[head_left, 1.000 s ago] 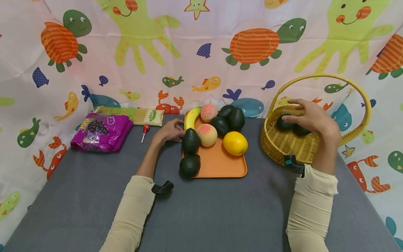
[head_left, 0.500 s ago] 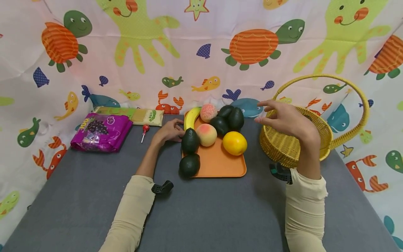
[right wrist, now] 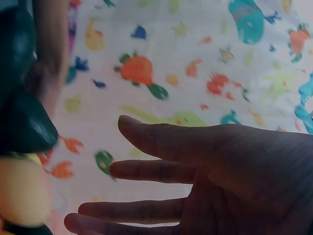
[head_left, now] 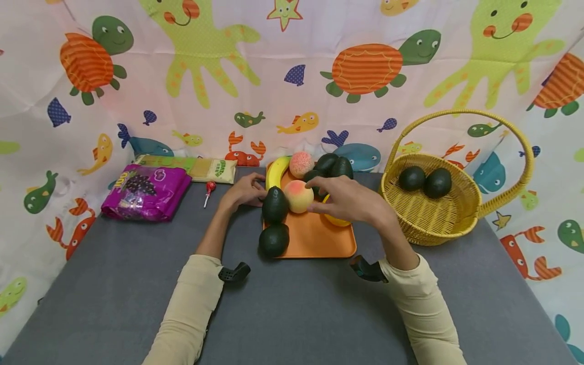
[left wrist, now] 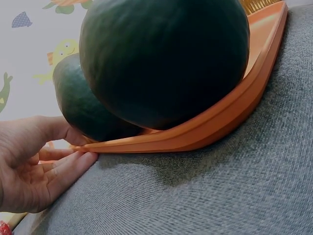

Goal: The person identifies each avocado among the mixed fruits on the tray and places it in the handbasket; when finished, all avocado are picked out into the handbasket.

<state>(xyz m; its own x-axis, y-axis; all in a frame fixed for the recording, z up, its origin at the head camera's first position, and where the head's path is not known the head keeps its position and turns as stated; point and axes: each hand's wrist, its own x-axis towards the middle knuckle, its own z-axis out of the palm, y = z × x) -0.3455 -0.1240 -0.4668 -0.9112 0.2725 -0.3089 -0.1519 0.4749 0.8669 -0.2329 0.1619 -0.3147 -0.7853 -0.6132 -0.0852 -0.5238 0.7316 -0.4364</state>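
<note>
An orange tray (head_left: 319, 241) carries a banana (head_left: 275, 175), a speckled pink round fruit (head_left: 301, 165), a peach (head_left: 297, 197), a mostly covered yellow fruit (head_left: 336, 221) and several dark green avocados (head_left: 275, 205). At the tray's left edge, my left hand (head_left: 247, 190) pinches the rim between thumb and fingers, beside two avocados in the left wrist view. My right hand (head_left: 353, 199) reaches over the tray from the right, thumb and fingers spread and holding nothing. Its fingertips are right at the peach in the head view; the right wrist view shows a gap.
A yellow wicker basket (head_left: 424, 235) with a tall handle stands right of the tray, two avocados (head_left: 438, 183) inside. Left lie a purple grape-print bag (head_left: 146, 192), a flat beige packet (head_left: 214, 170) and a red lollipop (head_left: 210, 187). A printed cloth hangs behind.
My right hand has left the avocados in the basket and moved left over the tray to the peach. My left hand has stayed at the tray's rim.
</note>
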